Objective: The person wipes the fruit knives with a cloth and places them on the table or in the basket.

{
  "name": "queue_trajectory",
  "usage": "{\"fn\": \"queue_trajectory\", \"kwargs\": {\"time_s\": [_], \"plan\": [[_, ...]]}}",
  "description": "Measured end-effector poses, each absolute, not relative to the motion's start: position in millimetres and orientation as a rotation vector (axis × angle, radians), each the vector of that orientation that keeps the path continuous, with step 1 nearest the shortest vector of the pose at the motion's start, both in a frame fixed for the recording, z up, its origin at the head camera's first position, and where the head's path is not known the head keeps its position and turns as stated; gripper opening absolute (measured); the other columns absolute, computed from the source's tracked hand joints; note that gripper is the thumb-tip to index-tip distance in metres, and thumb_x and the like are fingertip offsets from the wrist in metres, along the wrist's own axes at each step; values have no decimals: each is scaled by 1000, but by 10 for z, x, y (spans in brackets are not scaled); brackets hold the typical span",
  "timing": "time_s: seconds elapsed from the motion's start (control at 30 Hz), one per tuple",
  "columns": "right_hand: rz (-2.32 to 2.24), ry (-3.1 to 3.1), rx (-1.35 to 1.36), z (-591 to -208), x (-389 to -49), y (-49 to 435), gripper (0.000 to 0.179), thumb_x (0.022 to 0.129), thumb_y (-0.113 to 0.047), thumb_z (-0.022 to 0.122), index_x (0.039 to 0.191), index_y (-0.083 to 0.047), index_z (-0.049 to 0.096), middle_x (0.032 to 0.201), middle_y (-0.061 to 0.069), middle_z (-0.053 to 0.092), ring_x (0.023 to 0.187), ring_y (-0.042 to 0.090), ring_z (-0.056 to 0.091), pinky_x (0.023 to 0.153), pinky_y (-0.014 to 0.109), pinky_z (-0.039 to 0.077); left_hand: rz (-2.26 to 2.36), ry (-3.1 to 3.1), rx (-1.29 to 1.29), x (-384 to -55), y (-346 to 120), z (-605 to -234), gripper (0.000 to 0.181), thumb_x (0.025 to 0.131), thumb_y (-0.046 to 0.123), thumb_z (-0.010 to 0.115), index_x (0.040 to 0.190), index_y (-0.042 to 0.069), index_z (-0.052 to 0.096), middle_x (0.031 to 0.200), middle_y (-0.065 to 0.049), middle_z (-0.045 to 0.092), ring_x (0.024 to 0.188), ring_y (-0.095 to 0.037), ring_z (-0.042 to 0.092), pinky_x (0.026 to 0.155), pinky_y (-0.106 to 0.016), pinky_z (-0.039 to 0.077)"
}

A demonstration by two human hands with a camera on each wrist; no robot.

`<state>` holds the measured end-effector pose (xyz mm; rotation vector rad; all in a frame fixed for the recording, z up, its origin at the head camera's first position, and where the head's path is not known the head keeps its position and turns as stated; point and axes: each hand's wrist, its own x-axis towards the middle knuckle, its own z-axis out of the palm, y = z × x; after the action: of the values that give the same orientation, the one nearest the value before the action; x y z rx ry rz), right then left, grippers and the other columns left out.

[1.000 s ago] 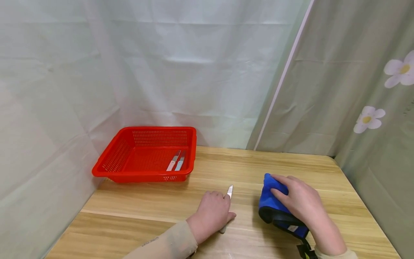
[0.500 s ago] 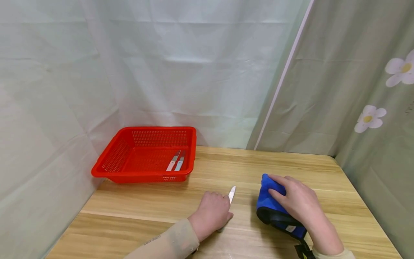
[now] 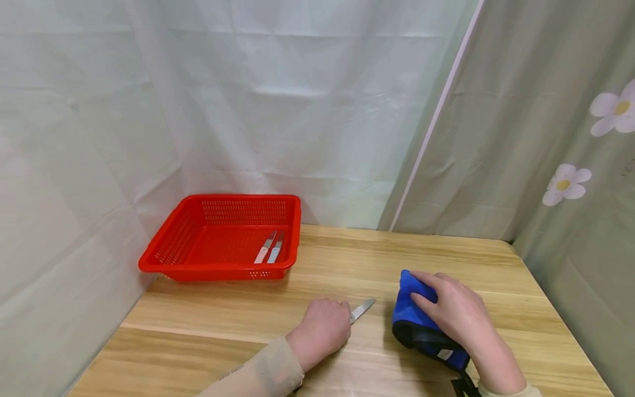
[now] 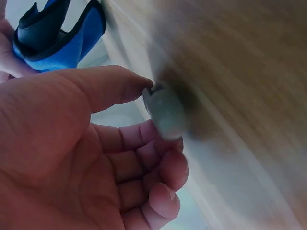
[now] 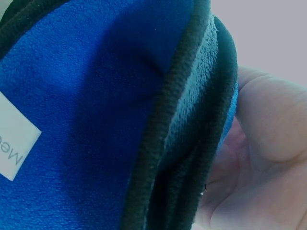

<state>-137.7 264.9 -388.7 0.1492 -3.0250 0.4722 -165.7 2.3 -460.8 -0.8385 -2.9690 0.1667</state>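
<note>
My left hand (image 3: 321,332) grips a small knife (image 3: 363,311) low over the wooden table. The blade points away and to the right, towards the cloth. In the left wrist view the grey-green handle (image 4: 166,113) is pinched between thumb and fingers, its end facing the camera. To the right, my right hand (image 3: 453,309) holds a folded blue cloth (image 3: 415,304) with black edging, thumb and fingers on its far part. A white label (image 5: 15,136) shows on the cloth in the right wrist view. The blade and the cloth are apart.
A red perforated basket (image 3: 213,269) stands at the back left of the table (image 3: 377,253). Inside lie a pink-handled knife (image 3: 262,253) and a light-blue-handled knife (image 3: 274,253), side by side. Curtains (image 3: 307,110) enclose the back and sides.
The knife in my left hand has turned clockwise, its tip swinging right towards the cloth, and the handle is now covered in the head view. The right hand and cloth have shifted slightly left.
</note>
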Motion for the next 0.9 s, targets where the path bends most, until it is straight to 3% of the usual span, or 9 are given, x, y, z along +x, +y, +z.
{"fn": "queue_trajectory", "kwargs": {"time_s": [0.17, 0.33, 0.7, 0.9], "plan": [[470, -3021, 156, -3889, -1386, 2639, 53, 103, -40, 79, 149, -18, 70, 139, 21, 71, 126, 50, 67, 93, 72, 54, 28, -2971, -802, -1653, -66, -4542, 21, 97, 23, 76, 87, 11, 64, 66, -2, 55, 56, -18, 55, 49, -38, 51], [471, -3010, 165, -3870, -1393, 2611, 53, 102, -40, 80, 150, -19, 70, 137, 20, 72, 124, 48, 68, 92, 71, 55, -93, -2897, -821, -1652, -227, -4439, 24, 101, 23, 78, 95, 8, 60, 63, 0, 50, 49, -15, 47, 43, -33, 44], [486, -2944, 228, -3821, -1401, 2446, 49, 102, -36, 81, 147, -19, 72, 131, 15, 76, 120, 42, 71, 94, 67, 57, -321, -2768, -763, -1657, -479, -4274, 29, 103, 21, 79, 104, 6, 54, 74, 0, 46, 50, -14, 40, 43, -28, 35], [483, -2919, 252, -3798, -1419, 2358, 48, 101, -35, 82, 146, -20, 73, 120, 9, 76, 105, 33, 74, 85, 59, 59, -354, -2674, -724, -1646, -545, -4219, 33, 103, 21, 81, 104, 6, 52, 78, -2, 47, 51, -14, 40, 44, -27, 34]]}}
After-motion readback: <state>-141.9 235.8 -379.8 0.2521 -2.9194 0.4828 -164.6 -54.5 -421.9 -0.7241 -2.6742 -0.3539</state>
